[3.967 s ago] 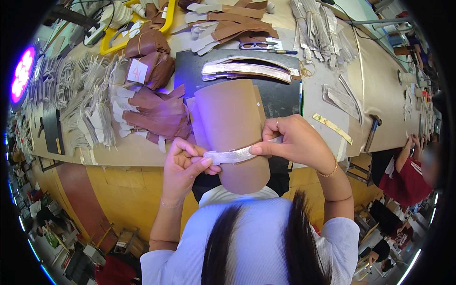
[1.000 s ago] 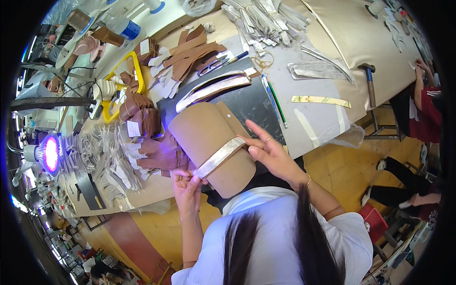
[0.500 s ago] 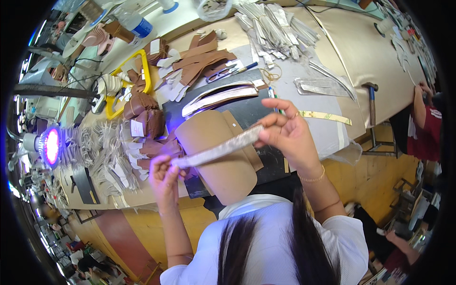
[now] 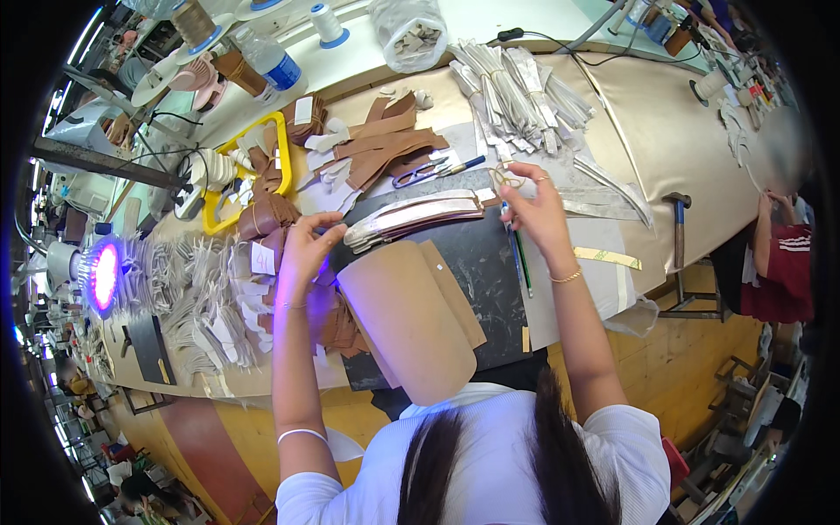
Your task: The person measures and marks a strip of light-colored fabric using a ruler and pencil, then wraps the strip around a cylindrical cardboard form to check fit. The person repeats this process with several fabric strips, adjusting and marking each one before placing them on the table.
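A small stack of long, narrow whitish strips with brown edges (image 4: pixel 420 213) lies on the black board (image 4: pixel 472 258). My left hand (image 4: pixel 306 249) is open beside the stack's left end, thumb and forefinger apart. Near the right end, my right hand (image 4: pixel 541 214) hovers open, with nothing visible in its fingers. A thin tan rubber band (image 4: pixel 503 172) shows just behind its fingertips. Closer to me, a curved brown sheet (image 4: pixel 407 311) covers part of the board, over a flatter brown piece (image 4: pixel 459 293). Slim pens (image 4: pixel 522 258) lie below my right hand.
Brown strips (image 4: pixel 385 144), scissors (image 4: pixel 420 172) and a bundle of pale strips (image 4: pixel 516 96) lie farther back. At left are a yellow basket (image 4: pixel 285 157), grey pieces (image 4: pixel 197 280) and a lit lamp (image 4: pixel 105 276). A hammer (image 4: pixel 679 227) lies right; another person (image 4: pixel 783 262) works beyond.
The pale strip that both hands held stretched out now lies with the stack on the board. Both hands have let go and moved farther forward. The view has shifted slightly.
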A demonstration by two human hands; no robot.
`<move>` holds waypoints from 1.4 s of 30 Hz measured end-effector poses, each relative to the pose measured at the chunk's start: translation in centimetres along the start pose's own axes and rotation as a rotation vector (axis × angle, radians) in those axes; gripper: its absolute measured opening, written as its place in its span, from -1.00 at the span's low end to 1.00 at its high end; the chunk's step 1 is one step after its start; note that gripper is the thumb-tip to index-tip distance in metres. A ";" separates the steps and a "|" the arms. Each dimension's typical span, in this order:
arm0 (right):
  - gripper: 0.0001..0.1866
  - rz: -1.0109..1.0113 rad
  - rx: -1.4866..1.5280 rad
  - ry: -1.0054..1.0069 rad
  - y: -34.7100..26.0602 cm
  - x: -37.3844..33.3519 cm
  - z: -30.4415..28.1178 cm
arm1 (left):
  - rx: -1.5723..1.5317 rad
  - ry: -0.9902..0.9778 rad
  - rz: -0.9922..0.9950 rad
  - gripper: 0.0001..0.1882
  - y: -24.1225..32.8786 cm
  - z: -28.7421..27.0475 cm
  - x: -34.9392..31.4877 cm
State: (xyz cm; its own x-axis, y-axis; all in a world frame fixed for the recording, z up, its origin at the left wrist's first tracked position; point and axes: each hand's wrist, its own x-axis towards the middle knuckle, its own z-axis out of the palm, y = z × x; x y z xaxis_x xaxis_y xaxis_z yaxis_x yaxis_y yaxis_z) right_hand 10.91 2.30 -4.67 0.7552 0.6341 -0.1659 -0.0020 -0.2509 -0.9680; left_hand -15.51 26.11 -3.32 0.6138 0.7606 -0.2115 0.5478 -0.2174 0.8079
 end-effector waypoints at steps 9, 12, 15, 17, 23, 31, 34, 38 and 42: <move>-0.79 -0.248 -0.544 0.367 1.9 2.6 -13.9 | 0.326 0.186 0.137 -0.61 0.8 -0.3 7.5; -0.82 -0.239 -0.668 0.389 1.6 3.0 -16.1 | 0.407 0.366 0.307 -0.59 1.0 -0.1 10.7; -0.82 -0.329 -0.801 0.353 3.6 4.2 -18.4 | 0.546 0.342 0.338 -0.58 0.2 -0.3 14.3; -0.82 -0.381 -0.904 0.332 4.5 4.7 -19.3 | 0.587 0.211 0.272 -0.59 0.8 -0.6 15.6; -0.79 -0.273 -1.002 0.283 3.9 4.8 -18.5 | 0.653 0.336 0.442 -0.75 -0.4 0.1 16.5; -0.80 -0.250 -1.051 0.232 3.6 4.9 -17.2 | 0.574 0.143 0.295 -0.71 0.2 -0.2 17.3; -0.87 -0.275 -1.056 0.255 3.9 4.9 -16.8 | 0.541 0.053 0.284 -0.67 0.6 -0.9 17.8; -0.92 -0.365 -1.146 0.264 3.3 4.3 -15.7 | 0.485 0.115 0.229 -0.69 2.3 -0.7 16.4; -0.93 -0.356 -1.157 0.222 3.3 4.4 -15.9 | 0.457 0.187 0.227 -0.75 2.8 0.1 15.4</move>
State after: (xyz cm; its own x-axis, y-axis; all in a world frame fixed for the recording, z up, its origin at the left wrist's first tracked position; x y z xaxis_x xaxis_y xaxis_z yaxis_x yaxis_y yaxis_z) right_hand 24.61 -7.36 -5.64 0.6900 0.6902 0.2179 0.7237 -0.6614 -0.1970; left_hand -4.47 37.14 -4.41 0.6571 0.7500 0.0758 0.6298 -0.6014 0.4915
